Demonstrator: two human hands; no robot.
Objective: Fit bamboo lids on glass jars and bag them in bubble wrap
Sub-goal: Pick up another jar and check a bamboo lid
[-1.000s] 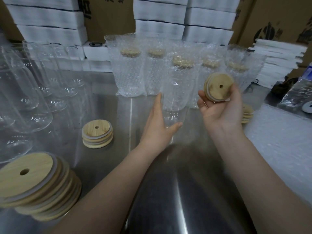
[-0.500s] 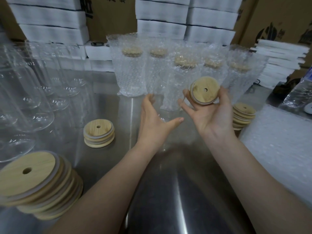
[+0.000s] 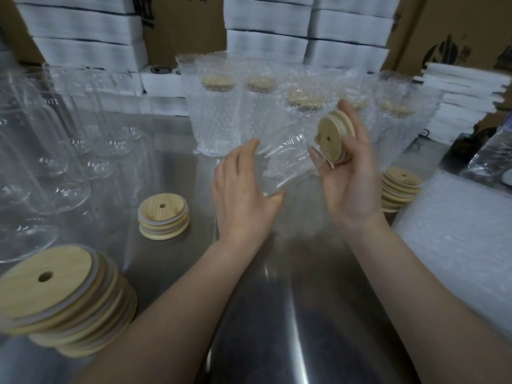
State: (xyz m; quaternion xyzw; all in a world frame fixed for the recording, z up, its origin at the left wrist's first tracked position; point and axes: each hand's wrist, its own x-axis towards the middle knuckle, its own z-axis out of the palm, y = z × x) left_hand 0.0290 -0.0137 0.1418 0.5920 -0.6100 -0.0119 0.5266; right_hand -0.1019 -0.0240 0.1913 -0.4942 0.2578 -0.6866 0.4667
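A steel bench (image 3: pixel 277 314) is running out toward stacked white boxes (image 3: pixel 266 20) and brown cartons (image 3: pixel 457 29). A row of bagged jars (image 3: pixel 216 115), already lidded and in bubble wrap, is standing in front of them.

A second ago the left hand (image 3: pixel 243 195) was reaching flat toward a bare jar standing on the bench. Now its fingers (image 3: pixel 249 148) and thumb are curling round that glass jar (image 3: pixel 291 162), which is sitting tilted in the grip and looks lifted off the steel.

The right hand (image 3: pixel 354 184) has come in from the right and is holding the bamboo lid (image 3: pixel 329 137) just beside the jar. The lid was facing the camera and is now turned on edge, its holed face toward the glass, pinched between thumb and fingertips. Whether a second lid is sitting behind it is unclear.

Lid and jar are not yet touching, so the fitting step is only just beginning, and bagging this jar is waiting on it. Plenty of work is remaining: unlidded jars (image 3: pixel 55 151) are crowding the left, spare lid stacks (image 3: pixel 163 214) are lying around, and a bubble wrap pile (image 3: pixel 457 231) is lying at the right.
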